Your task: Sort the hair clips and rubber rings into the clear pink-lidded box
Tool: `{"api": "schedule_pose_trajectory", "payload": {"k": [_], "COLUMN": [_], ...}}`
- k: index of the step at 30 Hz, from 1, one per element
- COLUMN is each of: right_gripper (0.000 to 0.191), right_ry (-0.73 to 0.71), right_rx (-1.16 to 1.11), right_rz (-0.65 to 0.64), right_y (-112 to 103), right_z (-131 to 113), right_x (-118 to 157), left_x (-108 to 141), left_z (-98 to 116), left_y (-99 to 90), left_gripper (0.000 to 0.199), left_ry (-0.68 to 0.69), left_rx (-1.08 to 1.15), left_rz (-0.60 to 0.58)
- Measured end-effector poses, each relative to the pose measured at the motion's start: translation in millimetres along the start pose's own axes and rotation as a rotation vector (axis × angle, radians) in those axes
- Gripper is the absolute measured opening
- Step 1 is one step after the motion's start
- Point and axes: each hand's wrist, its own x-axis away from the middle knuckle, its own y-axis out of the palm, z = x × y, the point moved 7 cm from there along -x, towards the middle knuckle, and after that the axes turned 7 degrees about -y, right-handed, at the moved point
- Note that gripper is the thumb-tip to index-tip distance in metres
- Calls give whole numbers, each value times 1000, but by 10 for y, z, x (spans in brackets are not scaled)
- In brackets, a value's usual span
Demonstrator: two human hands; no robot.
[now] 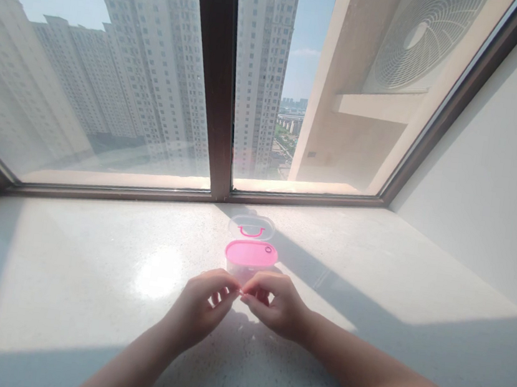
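Observation:
My left hand [200, 305] and my right hand [278, 306] meet at the fingertips just in front of a small oval box. Both are closed in a pinch, thumb against forefinger, and whatever lies between the tips is too small to make out. The box has a translucent body [238, 271] and a pink top [247, 254], with a small dark ring [268, 250] at the top's right side. My fingers hide part of the box's front. Directly behind it lies a clear oval lid [236, 223] with a pink handle [251, 234].
All this rests on a pale speckled windowsill [85, 298], with bright sun glare left of my hands and shadow bands to the right. A brown window frame [220, 179] borders the back, and a white wall [486, 184] rises at the right.

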Motion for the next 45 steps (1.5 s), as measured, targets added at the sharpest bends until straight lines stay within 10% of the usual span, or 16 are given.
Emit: {"api": "schedule_pose_trajectory", "payload": {"k": [24,34,45], "right_gripper": [8,9,19], "right_ry": [100,125,404], "right_rx": [-112,289,341], "right_rz": [38,234,216], "right_y": [24,-549,-630], "right_z": [12,266,593], "right_x": [-3,-76,-72], "left_x": [13,12,26], "left_z": [-3,-46,-35], "left_y": [-9,31,68], "left_gripper": [14,17,18], "left_ry": [2,8,31], "left_rx": [15,-20,-62], "left_rz": [28,-6,-30]}}
